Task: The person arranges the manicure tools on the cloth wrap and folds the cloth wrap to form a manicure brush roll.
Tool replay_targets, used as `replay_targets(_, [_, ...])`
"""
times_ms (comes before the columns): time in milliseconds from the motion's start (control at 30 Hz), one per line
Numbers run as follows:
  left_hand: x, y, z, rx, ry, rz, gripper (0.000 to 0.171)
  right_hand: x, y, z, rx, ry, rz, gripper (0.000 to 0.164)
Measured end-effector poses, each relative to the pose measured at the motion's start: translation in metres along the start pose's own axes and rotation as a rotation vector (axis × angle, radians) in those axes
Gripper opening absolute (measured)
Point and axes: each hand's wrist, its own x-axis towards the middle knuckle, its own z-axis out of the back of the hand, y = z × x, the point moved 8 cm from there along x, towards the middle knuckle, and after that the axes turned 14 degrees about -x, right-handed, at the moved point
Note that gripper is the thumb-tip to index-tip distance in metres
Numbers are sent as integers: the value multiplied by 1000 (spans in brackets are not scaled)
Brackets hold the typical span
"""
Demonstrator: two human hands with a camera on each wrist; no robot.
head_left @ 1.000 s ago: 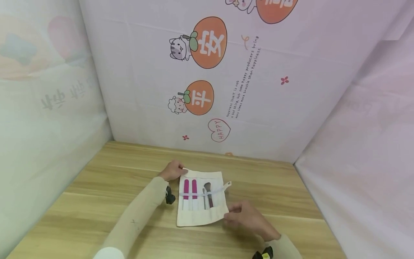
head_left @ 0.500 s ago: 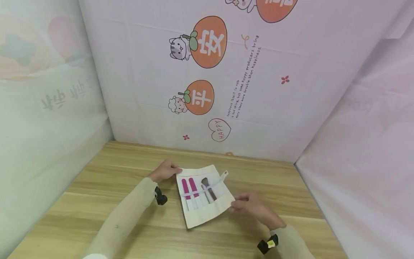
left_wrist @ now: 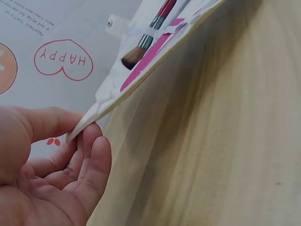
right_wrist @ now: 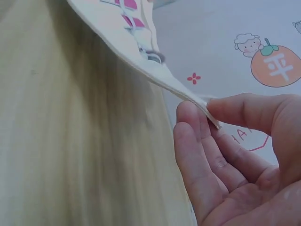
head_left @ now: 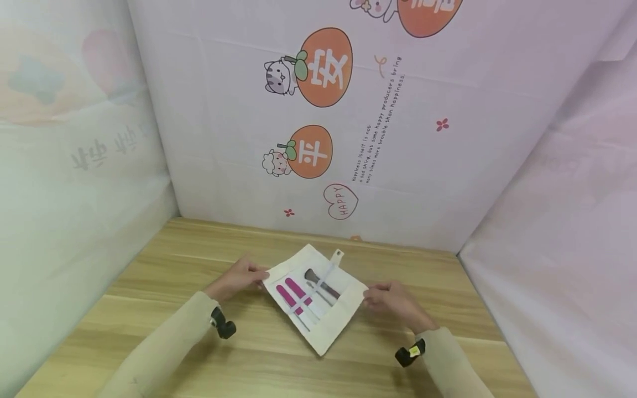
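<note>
The left hand (head_left: 240, 278) and right hand (head_left: 395, 301) each pinch one corner of the white cloth pouch (head_left: 343, 316), which is between them over the tabletop (head_left: 264, 367), carrying a brush (head_left: 312, 276) and two pink-ended tools (head_left: 287, 297).

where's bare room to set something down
Bare table lies left of the left hand, right of the right hand, and in front, between the sleeves. Crowded: the middle, where both hands grip the pouch.
</note>
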Motion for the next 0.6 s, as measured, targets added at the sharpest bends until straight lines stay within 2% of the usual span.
replay_targets(100, [-10,4,1,-15,-8,24,26,8,4,4,10,-19,2,54])
replay_targets(267, [-27,10,0,-46,-5,29,27,24,12,8,52,-41,22,50])
replay_targets(400, [-39,16,-6,-103,36,37,29,39,15,11,70,-52,40,50])
replay_targets(600, [-56,23,-21,-154,99,45,27,55,17,15,1,-79,17,45])
